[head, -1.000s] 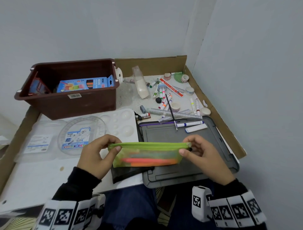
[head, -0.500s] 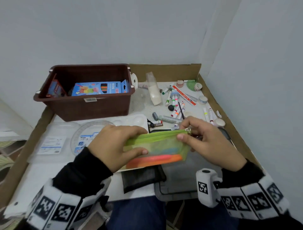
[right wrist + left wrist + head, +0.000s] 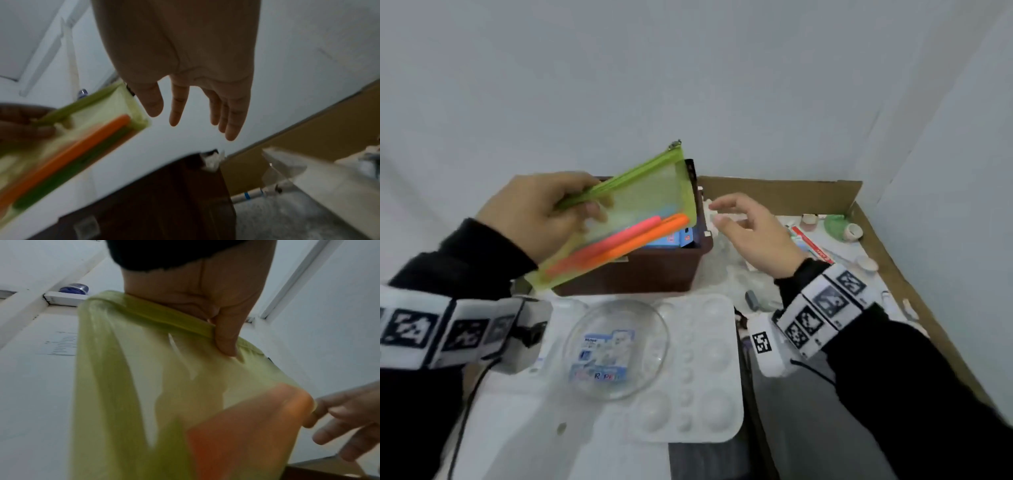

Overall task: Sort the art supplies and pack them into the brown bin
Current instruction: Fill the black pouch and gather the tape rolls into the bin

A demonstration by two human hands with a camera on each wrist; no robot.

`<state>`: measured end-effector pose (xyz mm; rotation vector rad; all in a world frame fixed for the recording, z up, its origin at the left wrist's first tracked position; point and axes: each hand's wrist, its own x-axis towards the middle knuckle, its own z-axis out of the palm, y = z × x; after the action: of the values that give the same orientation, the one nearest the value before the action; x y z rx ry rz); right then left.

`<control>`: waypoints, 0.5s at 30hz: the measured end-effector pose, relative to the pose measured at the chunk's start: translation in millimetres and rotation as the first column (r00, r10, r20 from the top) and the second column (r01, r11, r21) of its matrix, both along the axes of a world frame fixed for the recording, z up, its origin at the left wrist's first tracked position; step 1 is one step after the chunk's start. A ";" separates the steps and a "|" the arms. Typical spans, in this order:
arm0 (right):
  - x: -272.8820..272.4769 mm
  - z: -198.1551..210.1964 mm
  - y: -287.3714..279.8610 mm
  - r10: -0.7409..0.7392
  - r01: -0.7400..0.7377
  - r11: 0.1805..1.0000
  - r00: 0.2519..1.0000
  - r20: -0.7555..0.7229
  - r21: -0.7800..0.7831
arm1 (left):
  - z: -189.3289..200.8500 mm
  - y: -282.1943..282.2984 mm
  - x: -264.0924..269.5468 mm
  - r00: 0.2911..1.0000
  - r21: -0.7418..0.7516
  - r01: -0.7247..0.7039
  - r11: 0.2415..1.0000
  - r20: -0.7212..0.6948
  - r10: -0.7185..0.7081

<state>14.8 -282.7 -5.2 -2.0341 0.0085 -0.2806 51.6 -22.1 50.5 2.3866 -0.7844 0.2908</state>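
Note:
My left hand (image 3: 558, 212) grips a green see-through zip pouch (image 3: 640, 205) by its zipper edge, tilted, above the front of the brown bin (image 3: 654, 274). Pink and orange markers (image 3: 626, 240) lie inside the pouch. In the left wrist view the thumb (image 3: 226, 337) presses on the pouch (image 3: 164, 386) at its zipper band. My right hand (image 3: 743, 226) hovers open just right of the bin, fingers spread and holding nothing. The right wrist view shows those straight fingers (image 3: 230, 116) above the bin (image 3: 164, 203), with the pouch (image 3: 82, 129) to the left. A blue box (image 3: 681, 238) lies in the bin.
A white paint palette (image 3: 705, 370) and a clear round case (image 3: 616, 346) lie in front of the bin. Loose markers, small paint pots (image 3: 854, 231) and a red-and-white tube (image 3: 811, 246) are scattered at the right. A cardboard wall (image 3: 791, 195) borders the back and right.
The right hand has let go of the pouch and opened. The left hand has lifted the pouch up and forward over the bin. The head view has swung left.

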 end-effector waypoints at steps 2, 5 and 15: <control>30.7 -15.1 5.9 -0.006 0.003 0.996 0.999 -0.032 -0.089 | 4.3 0.3 27.2 1.000 0.041 -0.020 0.999 -0.013 0.020; 58.8 -34.9 11.2 -0.026 0.008 0.987 0.994 -0.109 -0.161 | 3.5 -7.9 62.4 0.998 0.129 -0.034 0.991 -0.041 0.039; 65.7 -60.8 8.7 -0.015 0.013 1.000 0.992 -0.124 -0.011 | -33.2 -52.5 120.2 0.861 0.393 0.176 0.903 -0.506 0.053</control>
<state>80.5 -274.0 -65.9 -2.0597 0.0986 -0.1630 171.8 -74.6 17.3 2.6461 -0.7178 -0.5889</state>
